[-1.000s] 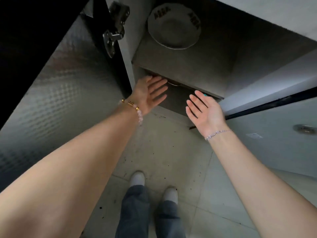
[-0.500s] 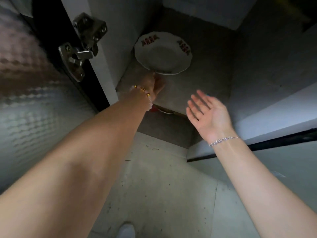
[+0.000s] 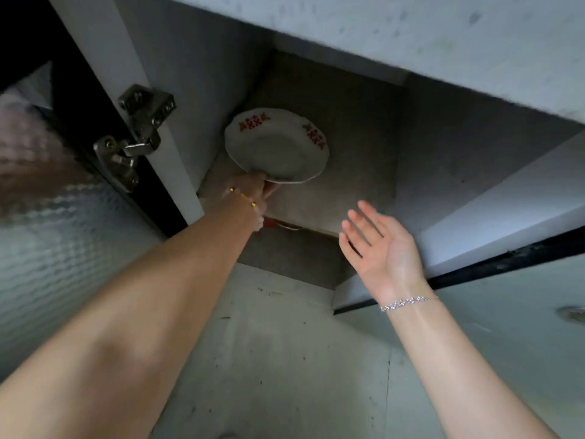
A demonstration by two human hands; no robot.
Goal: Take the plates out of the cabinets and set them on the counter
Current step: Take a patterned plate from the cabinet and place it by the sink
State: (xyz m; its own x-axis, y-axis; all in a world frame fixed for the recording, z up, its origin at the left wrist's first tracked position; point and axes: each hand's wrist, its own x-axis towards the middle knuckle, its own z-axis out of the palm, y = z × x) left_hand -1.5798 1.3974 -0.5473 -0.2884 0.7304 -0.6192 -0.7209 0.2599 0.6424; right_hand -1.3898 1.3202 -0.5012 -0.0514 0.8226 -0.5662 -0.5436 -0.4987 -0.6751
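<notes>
One plate was in play at the centre of the frame, white with red patterns near its rim, sitting on the grey shelf of the open cabinet, towards the shelf's left side. Its near edge looked lifted, tilted up off the shelf, and that made sense: the left hand had come in low from the lower left and closed on that near rim, fingers tucked under and the rest of the hand over the edge, so the plate could be drawn forward and out. How firmly the fingers were clamped could not be told, since the wrist and its gold bracelet hid most of them.

Over to the right of centre, the right hand hovered in front of the shelf's edge, palm up, fingers apart and holding nothing, well clear of the plate. My read was that it waited there to catch or support the plate's underside as it came out. A silver bracelet sat on that wrist.

Just below the shelf's front edge, a second rim with a touch of red peeked out, likely another plate lower down, though too hidden to be sure. At the upper left, the hinge held the door swung wide, keeping the way out open
</notes>
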